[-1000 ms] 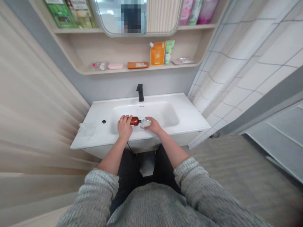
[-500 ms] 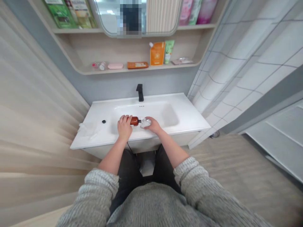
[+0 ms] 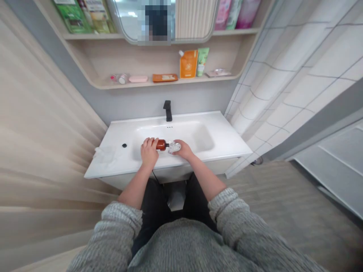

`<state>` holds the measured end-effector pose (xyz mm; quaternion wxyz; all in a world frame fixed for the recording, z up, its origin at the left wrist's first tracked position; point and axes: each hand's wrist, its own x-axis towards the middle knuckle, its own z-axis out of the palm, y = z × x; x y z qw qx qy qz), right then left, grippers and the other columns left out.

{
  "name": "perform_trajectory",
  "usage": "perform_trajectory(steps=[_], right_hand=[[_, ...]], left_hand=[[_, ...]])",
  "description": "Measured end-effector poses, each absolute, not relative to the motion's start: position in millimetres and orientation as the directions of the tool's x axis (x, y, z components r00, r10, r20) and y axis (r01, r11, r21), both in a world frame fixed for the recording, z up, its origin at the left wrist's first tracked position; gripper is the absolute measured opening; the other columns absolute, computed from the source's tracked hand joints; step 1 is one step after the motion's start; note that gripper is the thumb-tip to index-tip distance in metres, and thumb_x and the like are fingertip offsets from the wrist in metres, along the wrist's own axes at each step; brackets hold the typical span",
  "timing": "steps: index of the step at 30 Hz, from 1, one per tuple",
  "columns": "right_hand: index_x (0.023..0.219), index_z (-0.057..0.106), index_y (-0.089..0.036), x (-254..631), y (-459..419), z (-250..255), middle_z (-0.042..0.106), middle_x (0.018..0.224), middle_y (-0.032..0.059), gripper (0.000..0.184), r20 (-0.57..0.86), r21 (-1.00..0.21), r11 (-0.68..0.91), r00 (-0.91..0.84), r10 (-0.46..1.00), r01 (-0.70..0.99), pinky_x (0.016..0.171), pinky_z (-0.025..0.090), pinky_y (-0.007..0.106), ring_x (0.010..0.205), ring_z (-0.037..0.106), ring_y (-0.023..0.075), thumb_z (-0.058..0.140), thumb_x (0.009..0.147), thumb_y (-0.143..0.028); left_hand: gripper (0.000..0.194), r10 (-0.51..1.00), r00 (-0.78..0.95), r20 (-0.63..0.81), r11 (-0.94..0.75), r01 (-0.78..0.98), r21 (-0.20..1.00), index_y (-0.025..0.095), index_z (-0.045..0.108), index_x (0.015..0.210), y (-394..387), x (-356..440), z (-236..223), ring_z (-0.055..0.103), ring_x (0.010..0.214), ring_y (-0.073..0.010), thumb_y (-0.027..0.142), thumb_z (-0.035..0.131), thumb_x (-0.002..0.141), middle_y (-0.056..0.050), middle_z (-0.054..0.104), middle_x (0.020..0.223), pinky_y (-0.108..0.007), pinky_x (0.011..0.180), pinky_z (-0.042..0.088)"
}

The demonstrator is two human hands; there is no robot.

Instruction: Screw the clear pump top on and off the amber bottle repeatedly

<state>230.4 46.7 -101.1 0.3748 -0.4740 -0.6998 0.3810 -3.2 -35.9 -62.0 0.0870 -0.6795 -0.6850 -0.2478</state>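
Note:
Over the front of the white sink basin [image 3: 181,131], my left hand [image 3: 149,152] is wrapped round a brown bottle [image 3: 161,145]. The bottle lies tilted on its side with its black neck pointing right. My right hand [image 3: 184,150] grips a small clear container [image 3: 174,147] from the right side. The bottle's neck meets the clear container's opening, though I cannot tell whether the two touch. My left fingers cover the bottle's base end, and part of the container is hidden by my right fingers.
A black faucet [image 3: 168,111] rises behind the basin. A small black cap-like piece [image 3: 124,145] and a clear plastic bag [image 3: 105,155] lie on the left counter. Above, a shelf [image 3: 136,86] holds an orange pouch [image 3: 188,65] and a green tube [image 3: 202,62], below a mirror [image 3: 195,22].

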Motion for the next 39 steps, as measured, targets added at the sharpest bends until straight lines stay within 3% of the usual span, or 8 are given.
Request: perform_trajectory(steps=[14, 19, 39], right_hand=[[0.133, 0.076, -0.025, 230.7, 45.4, -99.4, 0.078, 0.143, 0.0084, 0.079, 0.171, -0.88, 0.273, -0.276, 0.946, 0.389, 0.127, 0.052, 0.052, 0.136, 0.072, 0.0336, 0.099, 0.058, -0.021], [0.136, 0.075, -0.019, 230.0, 44.5, -98.1, 0.077, 0.144, 0.0121, 0.081, 0.167, -0.88, 0.267, -0.272, 0.948, 0.392, 0.128, 0.05, 0.05, 0.137, 0.071, 0.0343, 0.099, 0.058, -0.019], [0.133, 0.076, -0.025, 230.8, 47.0, -103.4, 0.079, 0.141, 0.0076, 0.079, 0.168, -0.887, 0.266, -0.273, 0.947, 0.377, 0.125, 0.053, 0.052, 0.134, 0.073, 0.0327, 0.099, 0.057, -0.025]], left_hand=[[0.067, 0.884, -0.055, 0.464, -0.052, 0.975, 0.214, 0.024, 0.067, 0.16, -35.2, -4.1, -63.7, 0.048, 0.161, -0.0401, 0.008, 0.051, 0.097, -0.016, 0.066, 0.164, -0.058, 0.125, 0.044], [0.068, 0.883, -0.057, 0.467, -0.05, 0.976, 0.214, 0.025, 0.067, 0.16, -35.4, -3.5, -62.9, 0.048, 0.161, -0.04, 0.008, 0.052, 0.096, -0.016, 0.066, 0.163, -0.058, 0.124, 0.044], [0.069, 0.883, -0.059, 0.465, -0.052, 0.974, 0.222, 0.025, 0.067, 0.161, -35.3, -3.3, -63.7, 0.047, 0.162, -0.0403, 0.008, 0.052, 0.096, -0.016, 0.066, 0.164, -0.058, 0.125, 0.044]])
